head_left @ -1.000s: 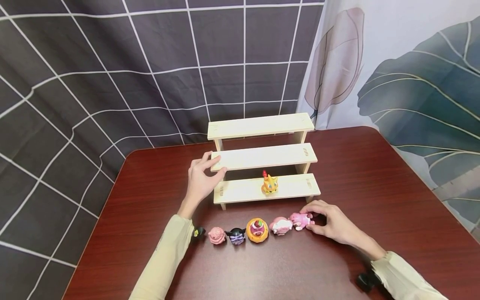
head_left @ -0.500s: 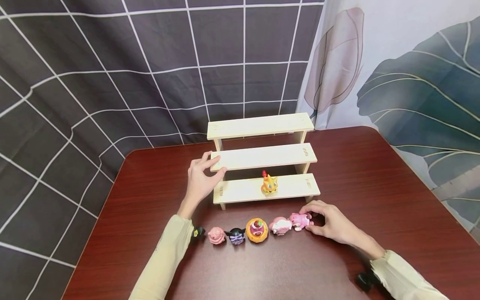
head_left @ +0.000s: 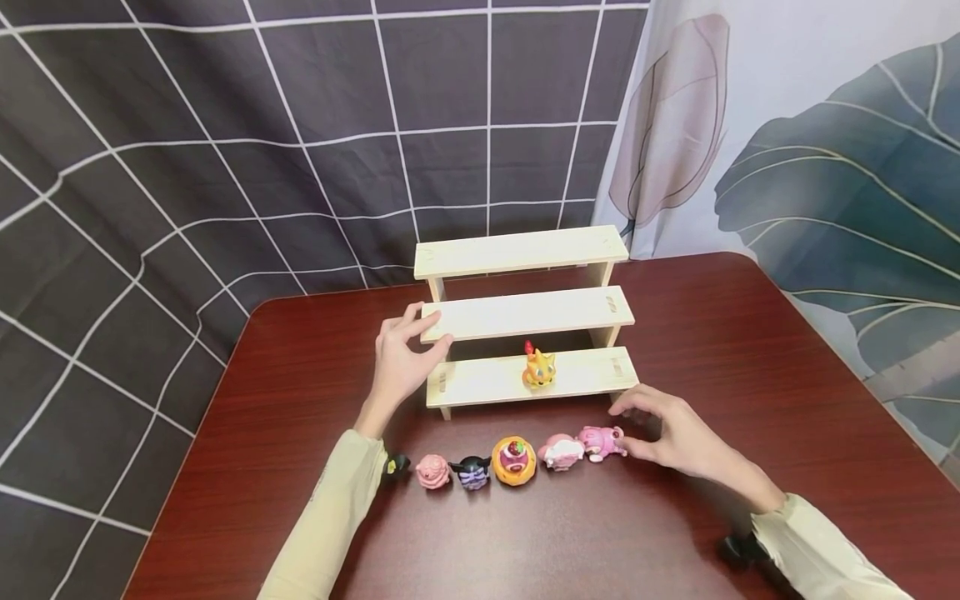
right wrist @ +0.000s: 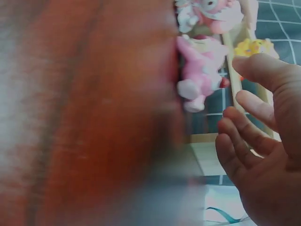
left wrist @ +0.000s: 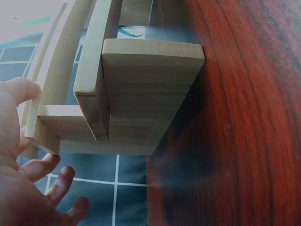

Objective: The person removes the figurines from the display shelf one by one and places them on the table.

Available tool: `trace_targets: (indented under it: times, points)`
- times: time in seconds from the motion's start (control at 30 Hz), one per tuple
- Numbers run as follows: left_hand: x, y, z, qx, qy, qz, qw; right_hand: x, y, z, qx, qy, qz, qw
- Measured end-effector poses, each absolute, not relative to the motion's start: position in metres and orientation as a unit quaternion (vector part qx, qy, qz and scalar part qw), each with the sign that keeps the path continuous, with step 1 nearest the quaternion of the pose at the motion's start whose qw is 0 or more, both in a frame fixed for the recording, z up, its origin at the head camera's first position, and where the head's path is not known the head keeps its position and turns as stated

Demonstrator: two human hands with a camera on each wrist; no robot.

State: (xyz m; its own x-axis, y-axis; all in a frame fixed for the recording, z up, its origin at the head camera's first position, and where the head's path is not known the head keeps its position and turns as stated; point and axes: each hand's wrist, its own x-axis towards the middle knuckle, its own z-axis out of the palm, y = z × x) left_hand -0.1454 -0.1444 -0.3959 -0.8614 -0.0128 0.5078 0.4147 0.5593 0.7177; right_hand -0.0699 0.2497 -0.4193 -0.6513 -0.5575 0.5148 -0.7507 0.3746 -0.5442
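In the head view, my left hand holds the left end of the middle board of a three-step wooden display shelf, thumb at the front edge and fingers around the end. The left wrist view shows the shelf's end panel beside that hand. My right hand is apart from a pink bear figurine lying at the right end of a row. Its fingers are spread and relaxed with nothing between them, as the right wrist view confirms. A yellow-orange figurine with a red tip stands on the lowest board.
Left of the bear lie a pink-and-white figurine, an orange cake-like figurine, a black-and-purple figurine, a pink swirled figurine and a small black piece by the left sleeve. A dark grid curtain hangs behind the table.
My right hand has let go of the pink bear figurine and drawn slightly up and to the right. The bear stays in the row. My left hand has not moved.
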Motion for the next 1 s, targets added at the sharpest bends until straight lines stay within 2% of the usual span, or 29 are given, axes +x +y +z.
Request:
trace_targets:
  times: [0.27, 0.57, 1.0]
  points:
    - [-0.145, -0.145, -0.395, -0.117, -0.852, -0.453, 0.234, -0.076, 0.24, -0.406, 0.386, -0.803, 0.436, 0.127]
    - [-0.145, -0.145, -0.394, -0.119, -0.854, -0.452, 0.231, -0.072, 0.21, -0.37, 0.375, -0.79, 0.469, 0.126]
    - [-0.144, -0.144, -0.394, -0.125, -0.851, -0.45, 0.24, -0.086, 0.186, -0.362, 0.372, -0.781, 0.489, 0.108]
